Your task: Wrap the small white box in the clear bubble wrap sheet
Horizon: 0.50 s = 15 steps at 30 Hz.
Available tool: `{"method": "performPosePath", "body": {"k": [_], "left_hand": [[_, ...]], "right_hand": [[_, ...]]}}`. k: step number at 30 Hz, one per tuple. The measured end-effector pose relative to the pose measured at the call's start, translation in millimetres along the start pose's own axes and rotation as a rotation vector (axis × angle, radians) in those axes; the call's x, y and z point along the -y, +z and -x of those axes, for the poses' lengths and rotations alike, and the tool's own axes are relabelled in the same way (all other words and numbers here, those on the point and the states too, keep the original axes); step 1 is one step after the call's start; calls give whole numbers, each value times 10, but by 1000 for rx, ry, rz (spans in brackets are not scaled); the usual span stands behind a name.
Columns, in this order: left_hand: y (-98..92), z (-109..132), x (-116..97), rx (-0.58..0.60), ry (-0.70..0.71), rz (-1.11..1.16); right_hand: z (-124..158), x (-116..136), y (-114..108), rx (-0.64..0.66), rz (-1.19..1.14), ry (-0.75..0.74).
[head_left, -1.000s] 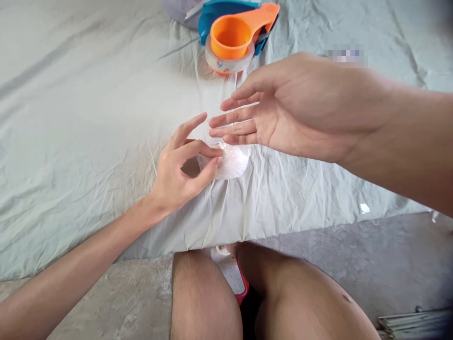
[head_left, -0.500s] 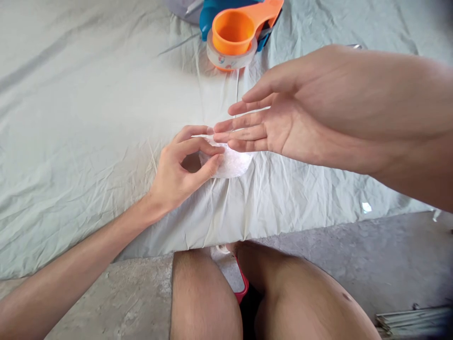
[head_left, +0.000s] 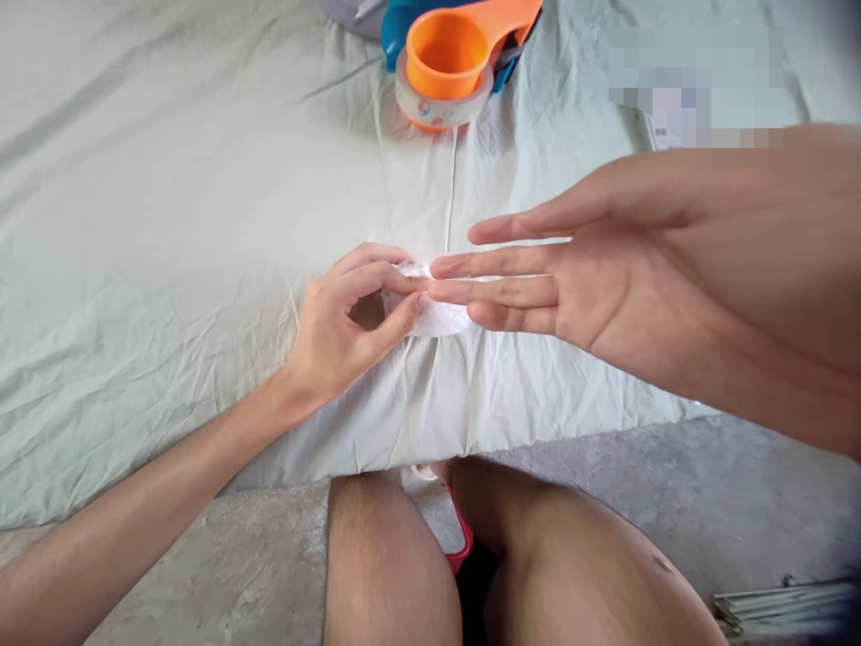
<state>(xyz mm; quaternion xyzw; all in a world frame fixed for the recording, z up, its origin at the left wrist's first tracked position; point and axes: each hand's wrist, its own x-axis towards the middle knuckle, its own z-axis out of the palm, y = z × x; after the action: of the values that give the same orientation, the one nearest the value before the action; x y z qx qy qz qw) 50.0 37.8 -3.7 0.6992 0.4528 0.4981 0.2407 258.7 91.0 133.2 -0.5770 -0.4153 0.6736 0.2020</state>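
A wrinkled pale grey-green cloth sheet (head_left: 168, 224) covers most of the frame, ending at rough grey concrete floor (head_left: 740, 502) along the bottom. The right hand (head_left: 605, 287) reaches in from the right edge, held flat with fingers straight and spread, gripping nothing; its fingertips touch a small crumpled wad of clear plastic wrap (head_left: 434, 314) at centre frame. The left hand (head_left: 343, 327) pinches that wad's left end between thumb and curled fingers. At top centre sits an orange-and-blue plastic tape dispenser (head_left: 450, 54) with clear tape.
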Motion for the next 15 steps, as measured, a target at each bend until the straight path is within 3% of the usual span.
{"method": "performPosePath", "body": {"k": [6,15], "left_hand": [[8,7,-30,-6,-48,7],[37,31,1,-21,-28,78]], "right_hand": [[159,-211,44,61,-87,13],[287,-505,149,-9,-70,-86]]}}
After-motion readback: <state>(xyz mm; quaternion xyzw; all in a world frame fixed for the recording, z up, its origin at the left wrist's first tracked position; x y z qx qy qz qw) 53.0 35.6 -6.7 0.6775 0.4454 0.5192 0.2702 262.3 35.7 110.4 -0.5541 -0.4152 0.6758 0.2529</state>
